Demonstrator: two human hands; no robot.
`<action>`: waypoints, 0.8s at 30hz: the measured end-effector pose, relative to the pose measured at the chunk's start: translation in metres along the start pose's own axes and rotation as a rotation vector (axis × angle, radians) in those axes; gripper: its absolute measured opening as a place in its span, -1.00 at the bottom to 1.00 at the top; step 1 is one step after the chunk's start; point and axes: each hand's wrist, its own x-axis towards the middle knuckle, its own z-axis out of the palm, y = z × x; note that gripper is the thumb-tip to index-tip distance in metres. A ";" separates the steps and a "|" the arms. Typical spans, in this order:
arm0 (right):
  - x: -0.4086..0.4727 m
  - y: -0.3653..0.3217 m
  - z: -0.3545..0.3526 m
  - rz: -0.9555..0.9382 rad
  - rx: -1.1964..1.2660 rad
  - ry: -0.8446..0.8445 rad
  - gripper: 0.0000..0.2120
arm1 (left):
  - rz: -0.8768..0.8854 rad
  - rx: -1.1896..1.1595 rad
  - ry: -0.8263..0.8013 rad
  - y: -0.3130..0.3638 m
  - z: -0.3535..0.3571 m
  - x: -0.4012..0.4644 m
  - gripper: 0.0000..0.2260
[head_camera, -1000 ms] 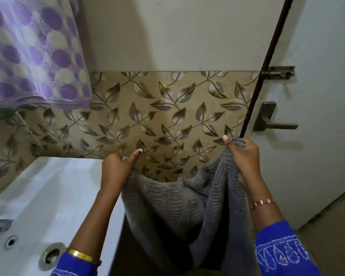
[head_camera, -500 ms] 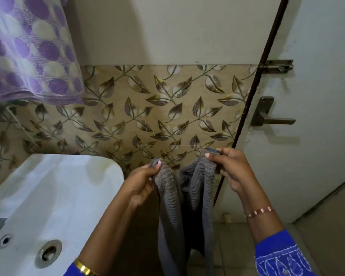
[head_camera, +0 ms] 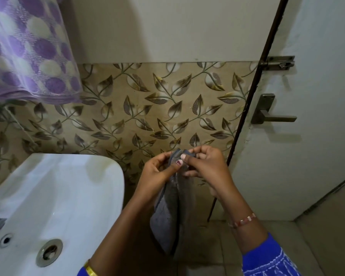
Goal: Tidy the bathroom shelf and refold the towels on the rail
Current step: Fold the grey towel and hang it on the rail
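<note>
Hands (head_camera: 184,166) were together: your left hand (head_camera: 157,172) and right hand (head_camera: 205,166) pinched the grey towel (head_camera: 167,212) folded in half; hanging it was left.

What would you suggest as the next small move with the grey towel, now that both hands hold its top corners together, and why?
Probably pass both corners into one hand so the other can slide down and smooth the fold. The left hand and right hand pinch the top corners of the grey towel together, and it hangs doubled beside the sink.
</note>
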 end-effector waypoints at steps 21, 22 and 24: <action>0.022 0.017 -0.020 -0.150 -0.282 -0.435 -0.74 | 0.121 -0.092 0.047 0.037 -0.027 0.021 -0.75; 0.023 0.020 -0.021 -0.133 -0.298 -0.454 -0.74 | 0.143 -0.109 0.048 0.043 -0.028 0.022 -0.75; 0.024 0.025 -0.021 -0.123 -0.311 -0.456 -0.82 | 0.187 -0.145 0.050 0.054 -0.030 0.027 -0.74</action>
